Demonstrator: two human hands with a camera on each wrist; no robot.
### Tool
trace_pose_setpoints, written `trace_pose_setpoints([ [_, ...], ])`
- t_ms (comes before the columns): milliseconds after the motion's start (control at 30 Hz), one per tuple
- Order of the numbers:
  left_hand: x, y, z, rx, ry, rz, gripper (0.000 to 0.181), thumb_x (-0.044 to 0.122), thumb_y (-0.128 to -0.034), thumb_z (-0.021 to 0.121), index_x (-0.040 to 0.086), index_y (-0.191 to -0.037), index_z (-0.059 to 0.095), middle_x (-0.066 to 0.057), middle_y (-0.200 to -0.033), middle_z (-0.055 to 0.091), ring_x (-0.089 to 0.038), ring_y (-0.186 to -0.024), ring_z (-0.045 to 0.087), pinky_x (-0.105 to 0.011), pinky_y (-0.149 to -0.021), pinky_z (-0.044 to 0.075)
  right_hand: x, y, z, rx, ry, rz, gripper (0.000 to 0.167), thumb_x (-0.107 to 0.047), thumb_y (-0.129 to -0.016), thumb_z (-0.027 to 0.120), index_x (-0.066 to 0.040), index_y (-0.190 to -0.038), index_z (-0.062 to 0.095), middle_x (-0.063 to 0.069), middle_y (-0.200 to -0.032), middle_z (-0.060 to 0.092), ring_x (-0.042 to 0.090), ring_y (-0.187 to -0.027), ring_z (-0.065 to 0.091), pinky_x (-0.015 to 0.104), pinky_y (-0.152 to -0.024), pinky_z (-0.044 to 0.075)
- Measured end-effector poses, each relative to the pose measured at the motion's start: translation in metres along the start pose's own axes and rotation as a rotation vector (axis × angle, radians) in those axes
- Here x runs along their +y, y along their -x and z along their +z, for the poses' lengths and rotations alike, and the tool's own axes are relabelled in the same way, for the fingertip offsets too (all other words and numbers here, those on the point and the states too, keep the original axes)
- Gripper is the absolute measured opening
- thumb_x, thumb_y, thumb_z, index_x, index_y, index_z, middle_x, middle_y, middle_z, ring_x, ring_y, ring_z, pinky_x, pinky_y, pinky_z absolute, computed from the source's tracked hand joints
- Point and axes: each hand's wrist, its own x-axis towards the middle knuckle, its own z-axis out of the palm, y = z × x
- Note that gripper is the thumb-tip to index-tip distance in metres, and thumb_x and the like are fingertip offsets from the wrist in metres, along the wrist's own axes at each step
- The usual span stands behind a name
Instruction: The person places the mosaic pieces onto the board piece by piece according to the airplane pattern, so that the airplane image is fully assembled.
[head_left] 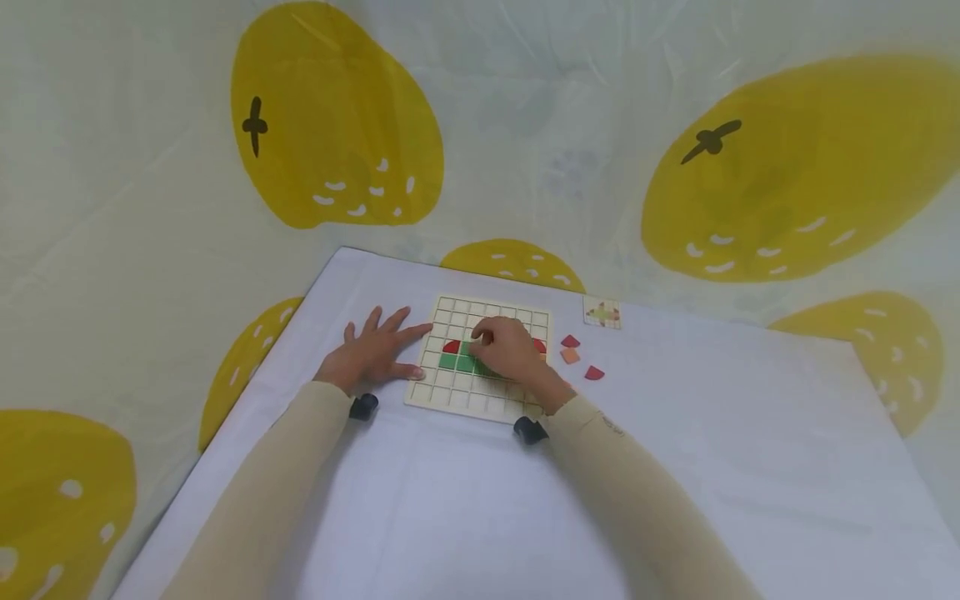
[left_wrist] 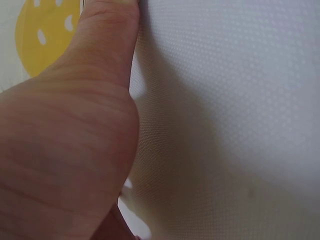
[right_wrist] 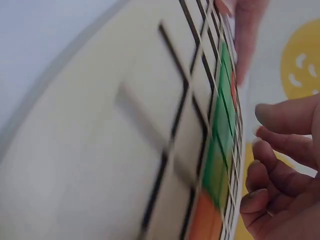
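A cream grid board (head_left: 465, 400) lies on the white tabletop with green tiles (head_left: 456, 362) in its middle rows. One red rounded piece (head_left: 452, 347) sits above the green at the left; another red piece (head_left: 539, 345) shows past the right hand. My left hand (head_left: 371, 352) lies spread beside the board, index fingertip and thumb at its left edge. Over the middle of the board is my right hand (head_left: 506, 346), hiding some tiles. In the right wrist view its fingers (right_wrist: 270, 162) are loosely bent, apart from the thumb, with no piece seen between them. Orange (right_wrist: 205, 215) adjoins the green there.
Right of the board lie a red quarter-round piece (head_left: 570, 341), an orange square (head_left: 571, 356) and another red quarter-round (head_left: 594, 373). A small pattern card (head_left: 602, 312) is at the table's back edge. A cloth printed with yellow fruit (head_left: 337, 117) hangs behind.
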Motion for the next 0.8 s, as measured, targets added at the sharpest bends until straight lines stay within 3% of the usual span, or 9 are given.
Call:
trace_pose_setpoints([
  [233,-0.001,-0.002,0.002,-0.006,0.004,-0.006,0.091,0.072,-0.0872,0.067,0.056,-0.162,0.016,0.0,-0.179,0.001,-0.05,-0.162,-0.003,-0.083,-0.119,0.009,0.051,0.033,-0.046,-0.012,-0.034,0.095,0.021,-0.018,-0.098,0.071,-0.012,-0.117,0.077,0.007,-0.101,0.068,0.025,-0.096,0.058,0.03,-0.077,0.052],
  [333,-0.001,-0.002,0.0,-0.008,0.013,-0.007,0.091,0.071,-0.0877,0.068,0.056,-0.162,0.017,0.0,-0.179,0.0,-0.049,-0.162,-0.005,-0.083,-0.12,0.009,0.08,0.044,-0.071,-0.017,0.019,0.134,0.021,-0.018,-0.098,0.07,-0.011,-0.117,0.077,0.009,-0.105,0.07,0.026,-0.096,0.06,0.029,-0.077,0.054],
  [467,0.001,0.001,-0.003,-0.01,0.01,-0.009,0.09,0.069,-0.0887,0.068,0.054,-0.162,0.018,0.0,-0.179,0.001,-0.05,-0.162,-0.005,-0.083,-0.12,0.008,0.117,0.062,-0.097,-0.087,0.077,0.19,0.025,-0.016,-0.098,0.069,-0.012,-0.122,0.076,0.011,-0.11,0.071,0.028,-0.099,0.06,0.036,-0.083,0.059],
  [633,0.004,0.005,-0.005,-0.01,0.034,0.002,0.089,0.066,-0.0894,0.069,0.052,-0.163,0.02,-0.002,-0.179,0.002,-0.05,-0.162,-0.005,-0.082,-0.121,0.006,0.143,0.078,-0.108,-0.175,0.077,0.26,0.031,-0.018,-0.097,0.072,-0.017,-0.128,0.073,0.009,-0.12,0.069,0.028,-0.112,0.059,0.047,-0.102,0.057],
  [800,0.005,0.006,-0.005,-0.017,0.042,0.0,0.09,0.066,-0.0897,0.068,0.052,-0.163,0.018,-0.002,-0.179,0.001,-0.05,-0.162,-0.006,-0.082,-0.121,0.005,0.149,0.081,-0.105,-0.139,0.074,0.233,0.028,-0.019,-0.096,0.073,-0.016,-0.124,0.075,0.01,-0.114,0.07,0.029,-0.109,0.059,0.047,-0.1,0.058],
])
